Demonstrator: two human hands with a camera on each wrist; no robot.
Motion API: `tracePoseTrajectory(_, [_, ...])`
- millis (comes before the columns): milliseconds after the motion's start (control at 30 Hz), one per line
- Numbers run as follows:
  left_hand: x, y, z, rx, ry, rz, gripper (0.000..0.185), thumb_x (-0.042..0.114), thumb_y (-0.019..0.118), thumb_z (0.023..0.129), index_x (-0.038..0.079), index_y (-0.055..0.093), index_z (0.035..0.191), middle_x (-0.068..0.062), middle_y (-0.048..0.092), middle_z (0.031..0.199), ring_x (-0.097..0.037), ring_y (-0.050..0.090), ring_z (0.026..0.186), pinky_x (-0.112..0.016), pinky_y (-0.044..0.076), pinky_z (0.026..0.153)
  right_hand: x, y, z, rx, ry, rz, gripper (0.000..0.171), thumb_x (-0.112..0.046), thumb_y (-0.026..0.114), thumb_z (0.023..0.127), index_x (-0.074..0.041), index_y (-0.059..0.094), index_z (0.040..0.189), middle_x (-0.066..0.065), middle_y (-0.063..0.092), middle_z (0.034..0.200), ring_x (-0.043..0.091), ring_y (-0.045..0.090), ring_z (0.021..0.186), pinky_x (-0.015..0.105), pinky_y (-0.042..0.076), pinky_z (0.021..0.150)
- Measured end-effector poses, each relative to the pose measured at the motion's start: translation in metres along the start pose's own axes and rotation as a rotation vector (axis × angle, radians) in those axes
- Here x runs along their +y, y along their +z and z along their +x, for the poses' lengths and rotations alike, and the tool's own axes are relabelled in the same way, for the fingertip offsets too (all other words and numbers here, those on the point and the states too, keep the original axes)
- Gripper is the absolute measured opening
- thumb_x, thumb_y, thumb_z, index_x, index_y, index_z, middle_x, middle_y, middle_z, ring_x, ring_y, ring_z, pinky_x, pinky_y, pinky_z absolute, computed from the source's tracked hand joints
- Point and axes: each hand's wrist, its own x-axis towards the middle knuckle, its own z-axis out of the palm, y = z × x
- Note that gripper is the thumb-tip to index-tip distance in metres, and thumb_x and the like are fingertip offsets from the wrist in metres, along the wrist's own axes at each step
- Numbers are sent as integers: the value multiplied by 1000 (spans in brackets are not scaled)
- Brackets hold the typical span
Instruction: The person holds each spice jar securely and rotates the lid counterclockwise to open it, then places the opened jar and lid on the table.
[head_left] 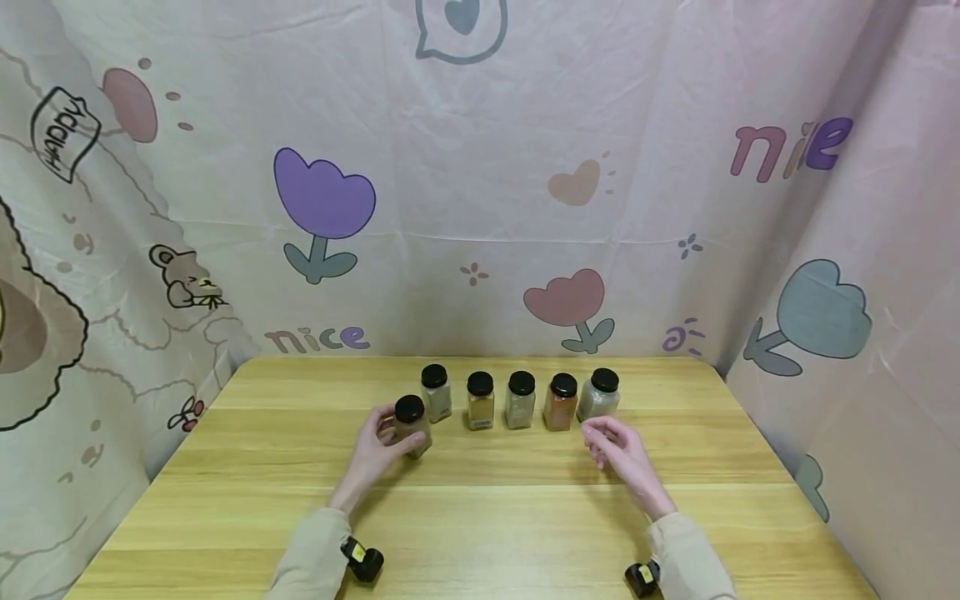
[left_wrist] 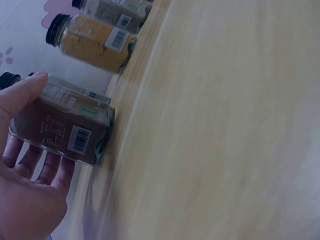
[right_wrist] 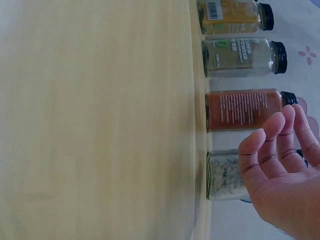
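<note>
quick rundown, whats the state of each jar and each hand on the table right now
brown spice jar: capped, upright, gripped by left hand, forward of the row
left hand: fingers curled round that jar
right hand: relaxed, holding nothing, near the grey jar
grey spice jar: capped, upright, free
red spice jar: capped, upright
yellow spice jar: capped, upright
pale green spice jar: capped, upright

Upright black-lidded brown spice jar (head_left: 412, 423), table's front-left

A makeshift recording booth rather than a real kitchen: a pastel cartoon-printed cloth backdrop (head_left: 525, 167) encloses a light wooden worktop (head_left: 480, 517) bearing a row of spice jars (head_left: 520, 400).
</note>
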Motion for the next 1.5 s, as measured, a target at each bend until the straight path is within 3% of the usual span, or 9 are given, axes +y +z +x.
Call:
tracePoseTrajectory(200, [1,8,-6,-51,29,2,63,5,78,85,-6,43,137,-27,49,140,-43,50,134,-53,40,118,-2,6,-2,-15,-24,1,36,-16,61,100,14,56,120,2,62,87,8,55,68,21,51,59])
tracePoseTrajectory(400, [3,21,-12,-109,87,-37,61,3,79,83,-4,48,134,-23,53,138,-39,52,130,-51,44,116,-7,14,-3,-46,-108,-24,35,-11,63,98,15,57,120,-3,64,87,9,59,71,23,54,63])
tracePoseTrajectory(667, [6,39,-22,-189,119,-51,60,5,80,83,-1,50,134,-22,53,139,-37,52,131,-53,44,115,-15,34,-6,-63,-193,-78,33,-10,67,95,11,60,121,19,68,103,6,66,86,23,58,76])
tracePoseTrajectory(1000, [8,61,-27,-276,151,-80,59,7,82,81,-1,52,131,-20,58,133,-27,54,126,-46,45,115,-26,65,-9,-99,-336,-109,28,-8,72,91,0,66,116,26,67,104,4,64,89,22,58,80])
tracePoseTrajectory(1133, [9,68,-28,-313,158,-92,57,8,83,80,-1,54,129,-20,59,132,-18,56,122,-41,46,115,-28,78,-10,-111,-390,-128,30,-8,74,90,-1,66,117,23,69,103,10,67,92,25,60,81])
tracePoseTrajectory(1300, [9,77,-31,-351,184,-131,58,6,83,79,-2,55,129,-23,59,133,-5,58,115,-24,48,109,-31,92,-12,-103,-411,-174,35,-12,78,87,-5,67,119,12,72,105,10,66,96,31,61,85])
tracePoseTrajectory(1500, [8,85,-32,-373,194,-192,55,5,83,80,-5,56,127,-26,59,131,-3,60,112,-18,50,103,-35,105,-14,-93,-423,-244,41,-19,81,84,-7,67,120,10,70,110,23,66,101,32,60,89])
